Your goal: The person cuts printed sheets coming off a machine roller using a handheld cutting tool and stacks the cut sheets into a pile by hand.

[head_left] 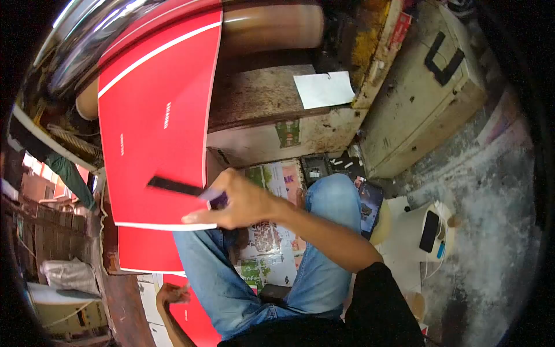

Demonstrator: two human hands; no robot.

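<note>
- Right hand: reached forward across the lap, fingers pinched on the lower edge of the top red sheet and on a dark flat strip that lies across the sheet. The grip at the edge seems meant to steady or draw the sheet as it hangs off the roller.
- Top red sheet: glossy red card with a white line near its upper end and a white border at its lower edge, draped from the machine's shiny roller down toward the person's knees.
- Lettering: two short runs of white print on the sheet, too small to read.
- Lower red sheets: stacked just beneath, within easy reach.
- Left hand: low at the frame's edge, touching another red sheet; whether it grips or rests I cannot tell.
- White paper: lying on the grimy machine ledge; no writing legible.
- Printed colour sheets: spread under the legs; pictures visible, text unreadable.
- Phone: on a white stool, cable attached.
</note>
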